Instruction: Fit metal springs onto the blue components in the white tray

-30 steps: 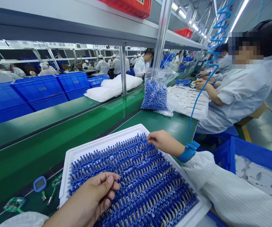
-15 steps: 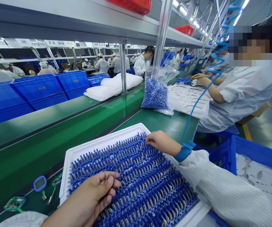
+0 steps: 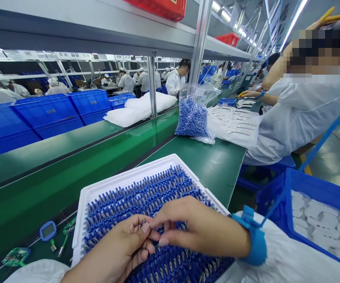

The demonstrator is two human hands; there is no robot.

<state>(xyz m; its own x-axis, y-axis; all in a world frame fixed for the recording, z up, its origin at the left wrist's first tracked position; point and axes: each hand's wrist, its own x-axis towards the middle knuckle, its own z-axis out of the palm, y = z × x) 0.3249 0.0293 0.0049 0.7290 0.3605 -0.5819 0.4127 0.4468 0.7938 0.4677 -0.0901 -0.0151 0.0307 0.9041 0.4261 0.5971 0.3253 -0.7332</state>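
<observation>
Factory line, green bench (image 3: 217, 161) with white tray (image 3: 122, 181) of blue spring parts (image 3: 146, 198).
Bag of blue parts (image 3: 192, 117) stands farther along the bench. Over the tray, left hand (image 3: 119, 251) pinches a small metal spring (image 3: 142, 223) at its fingertips; right hand (image 3: 199, 230), blue wrist strap (image 3: 254, 241), meets it, fingers narrowed at the spring.

head-worn, forward-down, close over tray (image 3: 122, 181)

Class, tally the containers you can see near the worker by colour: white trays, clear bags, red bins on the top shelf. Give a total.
White tray of blue spring parts: 1
Clear bag of blue parts: 1
Red bins on the top shelf: 2
Total: 4
</observation>
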